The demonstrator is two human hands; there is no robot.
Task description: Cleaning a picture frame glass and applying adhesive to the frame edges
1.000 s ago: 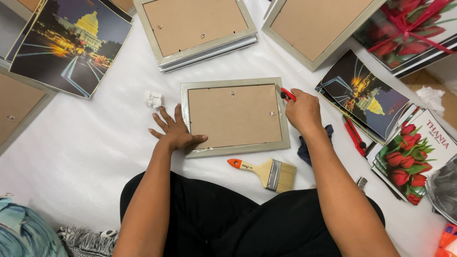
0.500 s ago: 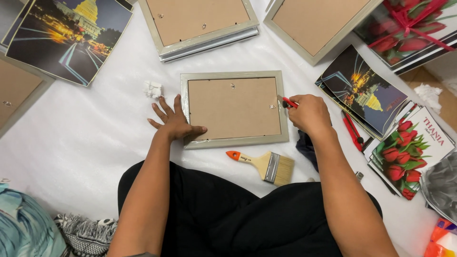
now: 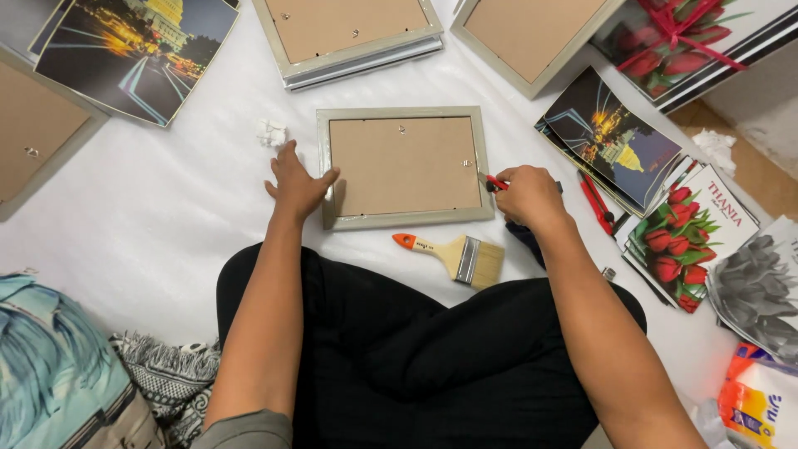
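A silver picture frame (image 3: pixel 404 219) lies face down on the white sheet, its brown backing board up. My left hand (image 3: pixel 297 181) rests flat on the frame's left edge, fingers spread. My right hand (image 3: pixel 528 195) is closed around a red-handled tool (image 3: pixel 495 183) whose tip touches the frame's right edge. A paintbrush (image 3: pixel 453 254) with an orange-tipped wooden handle lies just below the frame, near my knees.
More face-down frames (image 3: pixel 353 37) lie at the top and far left. City-night prints (image 3: pixel 133 50) and tulip prints (image 3: pixel 683 237) are stacked left and right. A crumpled white scrap (image 3: pixel 272 132) sits by my left hand. Red pliers (image 3: pixel 596 204) lie at the right.
My left hand slid from the frame's lower-left corner up along its left edge. My right hand with the red tool stayed at the right edge. The view shifted slightly.
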